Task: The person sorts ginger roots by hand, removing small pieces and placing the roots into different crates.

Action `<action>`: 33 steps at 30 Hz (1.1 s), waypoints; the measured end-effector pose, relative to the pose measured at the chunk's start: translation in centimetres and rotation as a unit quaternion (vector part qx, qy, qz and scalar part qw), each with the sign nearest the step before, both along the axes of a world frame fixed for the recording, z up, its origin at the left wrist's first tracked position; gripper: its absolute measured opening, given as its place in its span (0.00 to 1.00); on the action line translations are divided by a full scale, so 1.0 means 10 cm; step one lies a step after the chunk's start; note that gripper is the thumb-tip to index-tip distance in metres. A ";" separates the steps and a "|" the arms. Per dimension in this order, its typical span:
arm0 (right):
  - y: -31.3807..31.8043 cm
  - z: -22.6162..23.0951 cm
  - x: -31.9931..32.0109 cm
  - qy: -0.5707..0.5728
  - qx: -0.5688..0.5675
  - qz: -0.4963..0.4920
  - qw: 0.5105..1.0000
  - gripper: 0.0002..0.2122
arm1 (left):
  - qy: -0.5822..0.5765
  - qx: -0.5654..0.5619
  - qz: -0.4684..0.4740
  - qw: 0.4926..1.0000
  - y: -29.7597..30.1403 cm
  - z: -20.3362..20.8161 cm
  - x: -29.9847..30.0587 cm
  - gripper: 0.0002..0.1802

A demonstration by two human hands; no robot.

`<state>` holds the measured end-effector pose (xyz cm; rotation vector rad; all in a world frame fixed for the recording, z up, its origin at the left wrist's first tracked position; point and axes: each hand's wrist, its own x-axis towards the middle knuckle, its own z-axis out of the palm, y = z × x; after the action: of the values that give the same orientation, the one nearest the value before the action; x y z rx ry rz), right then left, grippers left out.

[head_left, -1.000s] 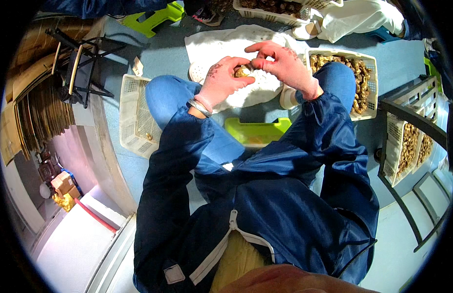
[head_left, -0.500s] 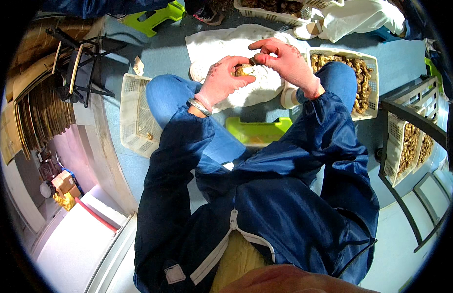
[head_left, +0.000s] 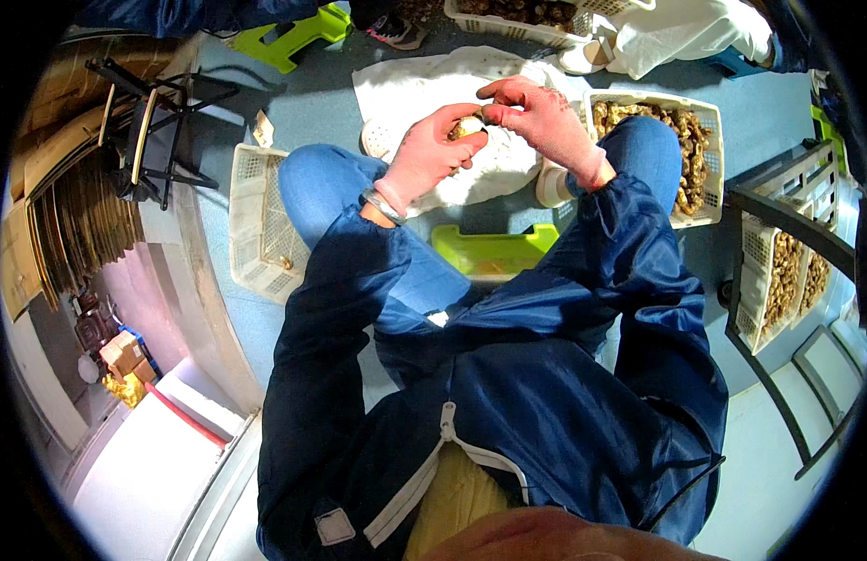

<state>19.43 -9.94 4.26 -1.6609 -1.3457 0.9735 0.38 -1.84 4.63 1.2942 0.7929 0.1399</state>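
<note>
1. Pink fabric gloves [head_left: 410, 166] cover both of the person's hands; the left hand [head_left: 424, 155] is curled, its thumb and fingers closed around a rounded brown-and-cream lump [head_left: 467, 127].
2. That lump is held up over a crumpled white cloth [head_left: 405, 89] spread on the blue floor [head_left: 326, 107], ahead of the person's knees.
3. The right hand [head_left: 546, 122] is bent, thumb and forefinger tips almost meeting just beside the lump; from where I stand, I can't tell whether they grip anything.
4. Beside the right knee [head_left: 647, 150] stands a white plastic crate [head_left: 718, 159] heaped with knobbly brown pieces [head_left: 693, 173].
5. Beside the left knee [head_left: 307, 178], a second white plastic crate [head_left: 248, 220] shows a small brownish piece [head_left: 286, 263] inside.
6. A lime-green plastic stool [head_left: 494, 251] shows between the legs.
</note>
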 end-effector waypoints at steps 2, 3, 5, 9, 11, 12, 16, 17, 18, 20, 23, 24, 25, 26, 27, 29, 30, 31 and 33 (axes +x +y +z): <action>-0.01 0.01 0.06 -0.008 -0.001 -0.015 1.000 0.14 | -0.010 -0.057 -0.011 0.998 0.03 0.11 0.06 0.26; -0.01 0.00 0.05 -0.020 0.017 -0.016 1.000 0.13 | -0.051 -0.078 -0.007 0.996 0.02 0.03 0.02 0.26; -0.01 0.03 0.01 -0.027 0.012 -0.010 1.000 0.13 | -0.035 -0.119 0.005 0.992 0.03 0.14 -0.04 0.25; 0.00 0.05 0.04 0.028 -0.032 -0.065 0.997 0.13 | -0.064 -0.068 -0.025 0.995 0.08 0.00 -0.04 0.29; -0.01 0.11 0.06 0.046 -0.006 -0.055 0.997 0.13 | -0.078 -0.072 0.006 0.994 0.07 -0.09 -0.05 0.27; -0.01 0.15 0.06 0.066 -0.005 -0.030 0.997 0.13 | -0.058 -0.053 0.020 0.997 0.06 -0.10 -0.05 0.26; -0.02 0.10 0.04 0.010 0.045 0.041 0.998 0.09 | -0.004 0.033 0.016 0.999 0.05 -0.07 -0.02 0.24; -0.01 0.08 0.04 -0.018 0.071 0.051 0.996 0.09 | -0.001 0.037 0.015 0.999 0.04 -0.06 -0.02 0.24; -0.03 0.07 0.06 -0.020 0.064 0.058 0.996 0.09 | 0.002 0.042 0.013 0.999 0.04 -0.03 -0.01 0.24; -0.01 0.09 0.06 -0.035 0.064 0.058 0.996 0.09 | -0.001 0.048 0.013 0.999 0.04 -0.02 -0.02 0.24; 0.01 0.04 0.11 -0.056 0.081 0.033 0.995 0.09 | -0.020 0.038 0.016 0.999 0.04 -0.09 -0.02 0.24; 0.00 0.02 0.12 -0.062 0.090 0.021 0.994 0.09 | -0.029 0.029 0.021 0.999 0.04 -0.11 -0.01 0.24; 0.00 0.06 0.09 -0.032 0.082 0.038 0.995 0.09 | -0.036 0.021 0.029 0.999 0.04 -0.09 -0.02 0.23; -0.01 0.11 0.05 -0.001 0.073 0.055 0.996 0.09 | -0.001 0.038 0.023 0.999 0.04 -0.05 -0.04 0.23; -0.02 0.13 0.02 0.030 0.064 0.072 0.995 0.09 | -0.002 0.055 0.020 0.998 0.03 -0.07 -0.04 0.23; -0.01 0.07 0.06 -0.040 0.093 0.060 0.993 0.09 | -0.007 0.091 0.009 0.996 0.01 -0.09 0.00 0.23; -0.01 0.03 0.06 -0.056 0.097 0.046 0.993 0.08 | -0.014 0.075 0.015 0.997 0.01 -0.10 -0.01 0.24; -0.01 0.00 0.08 -0.075 0.096 0.032 0.992 0.08 | -0.023 0.055 0.021 0.998 0.03 -0.15 -0.03 0.24; -0.02 -0.04 0.15 -0.111 0.114 0.015 0.987 0.08 | 0.010 0.015 0.015 1.000 0.02 -0.05 0.02 0.24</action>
<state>20.96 -10.13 3.90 -1.6126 -1.5691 0.6370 0.60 -1.65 4.15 1.3149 0.8310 0.1632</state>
